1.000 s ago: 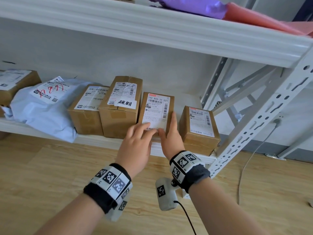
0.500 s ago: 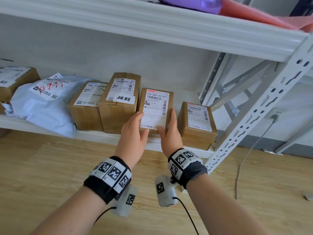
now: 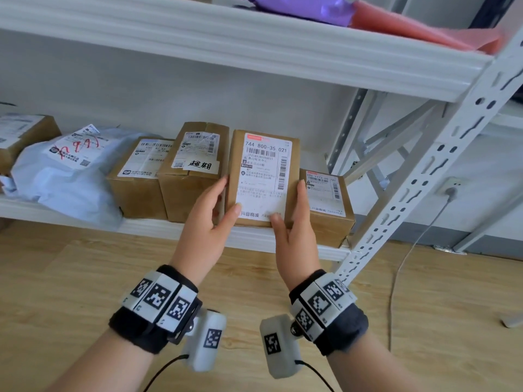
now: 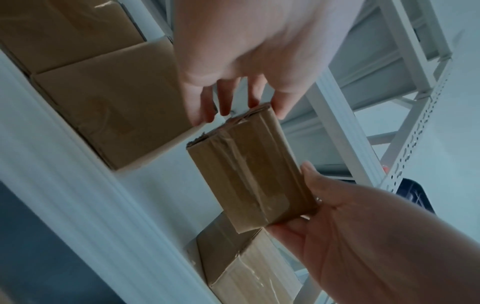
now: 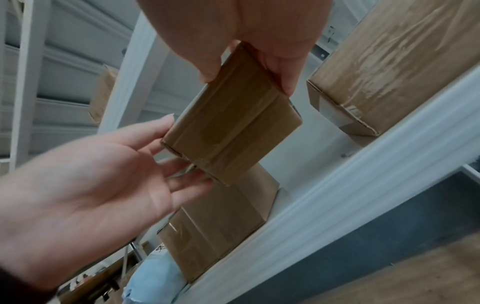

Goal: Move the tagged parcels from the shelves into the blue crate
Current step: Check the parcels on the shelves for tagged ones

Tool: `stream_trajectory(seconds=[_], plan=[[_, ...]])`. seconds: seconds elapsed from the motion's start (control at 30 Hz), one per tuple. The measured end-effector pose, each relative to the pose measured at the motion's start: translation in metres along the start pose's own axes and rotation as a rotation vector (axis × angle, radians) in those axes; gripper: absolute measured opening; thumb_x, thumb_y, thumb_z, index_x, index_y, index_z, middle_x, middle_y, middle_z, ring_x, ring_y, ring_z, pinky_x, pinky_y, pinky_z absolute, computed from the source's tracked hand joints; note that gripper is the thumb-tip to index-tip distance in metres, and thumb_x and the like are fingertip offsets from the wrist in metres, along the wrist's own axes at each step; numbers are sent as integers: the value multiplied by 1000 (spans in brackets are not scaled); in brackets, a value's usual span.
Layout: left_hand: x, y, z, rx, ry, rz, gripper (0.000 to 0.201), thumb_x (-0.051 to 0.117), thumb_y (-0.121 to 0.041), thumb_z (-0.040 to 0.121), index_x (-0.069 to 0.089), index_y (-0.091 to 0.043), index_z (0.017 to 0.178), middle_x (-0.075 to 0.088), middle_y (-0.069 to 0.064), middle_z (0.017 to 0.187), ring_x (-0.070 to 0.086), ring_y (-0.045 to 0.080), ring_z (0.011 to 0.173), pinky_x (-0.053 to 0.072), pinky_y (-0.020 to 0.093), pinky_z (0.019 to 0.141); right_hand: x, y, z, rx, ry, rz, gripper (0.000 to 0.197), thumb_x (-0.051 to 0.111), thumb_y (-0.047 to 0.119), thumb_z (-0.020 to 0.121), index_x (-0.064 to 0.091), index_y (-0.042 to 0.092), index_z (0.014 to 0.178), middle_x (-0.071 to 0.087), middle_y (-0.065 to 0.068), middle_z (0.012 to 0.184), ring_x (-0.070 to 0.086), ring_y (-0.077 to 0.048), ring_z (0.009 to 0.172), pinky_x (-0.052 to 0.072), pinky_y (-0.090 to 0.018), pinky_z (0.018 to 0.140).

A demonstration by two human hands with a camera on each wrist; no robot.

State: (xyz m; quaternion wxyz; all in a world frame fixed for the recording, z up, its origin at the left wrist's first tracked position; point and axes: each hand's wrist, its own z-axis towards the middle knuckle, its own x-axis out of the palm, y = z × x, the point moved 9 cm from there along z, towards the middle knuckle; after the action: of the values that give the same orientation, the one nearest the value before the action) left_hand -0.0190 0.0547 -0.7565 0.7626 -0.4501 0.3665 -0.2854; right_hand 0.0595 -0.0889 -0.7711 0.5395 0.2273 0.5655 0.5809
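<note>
A flat brown parcel with a white label reading 744 800-35 021 is held up off the lower shelf, its label tilted toward me. My left hand grips its left edge, thumb on the label. My right hand grips the right edge, thumb on the label's lower corner. The left wrist view shows the left hand at one end of the taped parcel. In the right wrist view the right hand pinches the parcel at its other end.
More labelled brown boxes and a grey poly bag stand left of the gap on the shelf; one box sits right. The perforated shelf post rises at the right. Purple and pink bags lie on the upper shelf.
The parcel has come up off the shelf and tipped toward me. My left hand moved from its near end to its left edge, and my right hand slid along the right edge.
</note>
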Motion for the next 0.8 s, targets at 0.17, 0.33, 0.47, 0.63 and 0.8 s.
stream_trajectory(seconds=[0.17, 0.33, 0.47, 0.63, 0.8], plan=[[6, 9, -10, -89, 39, -247, 47, 54, -20, 95, 38, -42, 134, 53, -20, 136, 47, -4, 126, 40, 33, 109, -5, -2, -12, 0, -23, -13, 77, 54, 23, 96, 1, 33, 152, 22, 19, 153, 24, 4, 139, 26, -15, 111], [7, 9, -15, -128, 51, -287, 50, 54, -16, 95, 38, -34, 139, 54, -14, 137, 49, -1, 127, 40, 39, 110, -7, -4, -16, 14, -15, -3, 77, 57, 24, 95, 5, 33, 151, 24, 21, 149, 19, 11, 135, 23, -18, 113], [8, 6, -18, -149, 52, -302, 48, 53, -13, 95, 38, -37, 135, 55, -16, 135, 50, -2, 125, 42, 36, 108, -9, -4, -18, -1, -22, -21, 76, 58, 27, 94, 10, 28, 153, 28, 13, 155, 25, 0, 141, 29, -33, 117], [8, 4, -22, -162, 55, -307, 48, 53, -11, 96, 38, -34, 135, 56, -15, 134, 50, -2, 125, 42, 35, 108, -11, -2, -22, -3, -16, -23, 76, 59, 29, 93, 11, 30, 153, 30, 15, 154, 27, 0, 140, 30, -35, 116], [8, 1, -26, -156, 55, -308, 47, 53, -12, 96, 39, -37, 133, 56, -16, 133, 50, -2, 124, 43, 34, 107, -13, -1, -25, -13, -10, -32, 77, 59, 31, 93, 12, 29, 153, 31, 14, 154, 29, 0, 140, 32, -35, 115]])
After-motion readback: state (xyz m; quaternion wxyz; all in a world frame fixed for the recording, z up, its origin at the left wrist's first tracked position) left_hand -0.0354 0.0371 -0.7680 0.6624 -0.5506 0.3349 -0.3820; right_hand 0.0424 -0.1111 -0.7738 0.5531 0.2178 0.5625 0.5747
